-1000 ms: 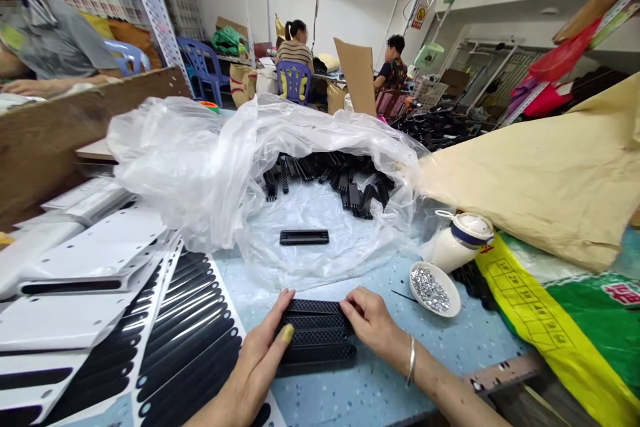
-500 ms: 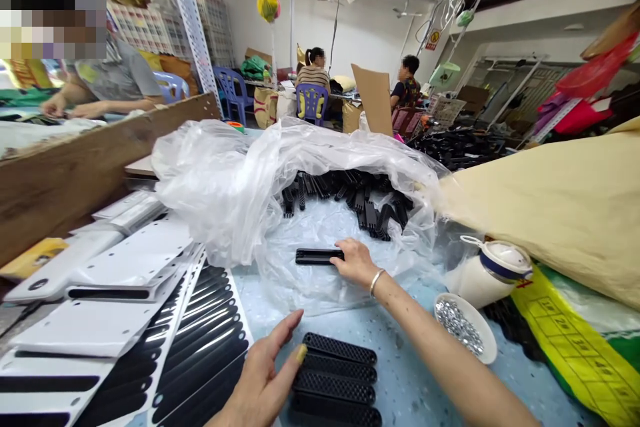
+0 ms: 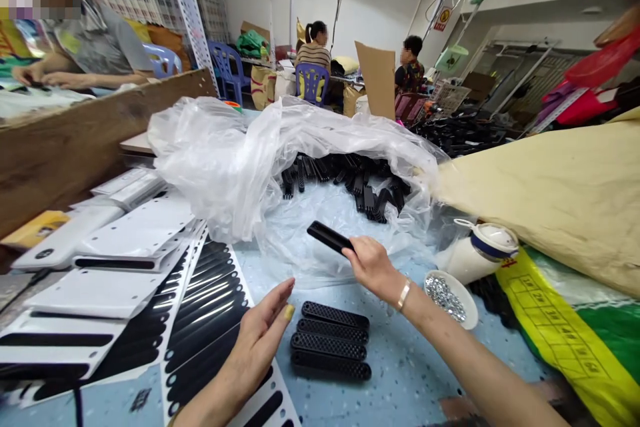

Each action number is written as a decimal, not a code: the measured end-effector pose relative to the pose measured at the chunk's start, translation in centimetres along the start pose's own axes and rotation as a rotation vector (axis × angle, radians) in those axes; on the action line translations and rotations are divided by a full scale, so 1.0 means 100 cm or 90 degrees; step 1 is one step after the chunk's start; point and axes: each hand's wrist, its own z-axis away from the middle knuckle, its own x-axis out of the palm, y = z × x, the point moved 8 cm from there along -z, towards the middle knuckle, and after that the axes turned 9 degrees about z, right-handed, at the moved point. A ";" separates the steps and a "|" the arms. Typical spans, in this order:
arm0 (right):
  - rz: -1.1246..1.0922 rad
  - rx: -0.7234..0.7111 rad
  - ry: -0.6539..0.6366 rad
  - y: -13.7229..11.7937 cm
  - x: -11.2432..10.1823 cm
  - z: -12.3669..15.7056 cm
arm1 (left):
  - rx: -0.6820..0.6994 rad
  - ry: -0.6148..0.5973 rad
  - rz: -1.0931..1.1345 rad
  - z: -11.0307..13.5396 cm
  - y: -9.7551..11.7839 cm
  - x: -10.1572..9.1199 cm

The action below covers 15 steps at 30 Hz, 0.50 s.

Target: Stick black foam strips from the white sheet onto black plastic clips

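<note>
My right hand (image 3: pixel 373 263), with a silver bangle on its wrist, is closed on one end of a long black plastic piece (image 3: pixel 327 236) with rounded ends. The piece is tilted above the clear plastic sheeting. My left hand (image 3: pixel 260 330) is open, fingers stretched out, with something yellow on the thumb tip. Just right of it, several black textured pieces (image 3: pixel 331 340) lie side by side on the blue speckled table (image 3: pixel 400 360). More black pieces (image 3: pixel 367 197) are heaped in the mouth of a large clear plastic bag (image 3: pixel 210 173).
Sheets of black adhesive strips (image 3: pixel 210 320) and white sheets (image 3: pixel 100 290) cover the left. At right are a bowl of metal parts (image 3: pixel 450 303), a white lidded container (image 3: pixel 475 253) and a yellow-green sack (image 3: pixel 555 320). A wooden board (image 3: pixel 100 127) separates a co-worker (image 3: pixel 100 47).
My right hand has lifted the black piece off the plastic sheeting and tilted it. My left hand stays open beside the row of pieces. The view has shifted slightly.
</note>
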 end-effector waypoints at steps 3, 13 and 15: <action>-0.112 -0.055 -0.008 -0.009 -0.013 0.050 | -0.012 0.027 0.039 0.020 -0.016 0.004; -0.252 -0.061 -0.080 -0.014 0.032 0.074 | 0.082 0.069 -0.117 0.017 -0.015 0.023; -0.275 -0.050 -0.077 -0.016 0.034 0.071 | 0.101 0.052 -0.156 0.010 -0.014 0.027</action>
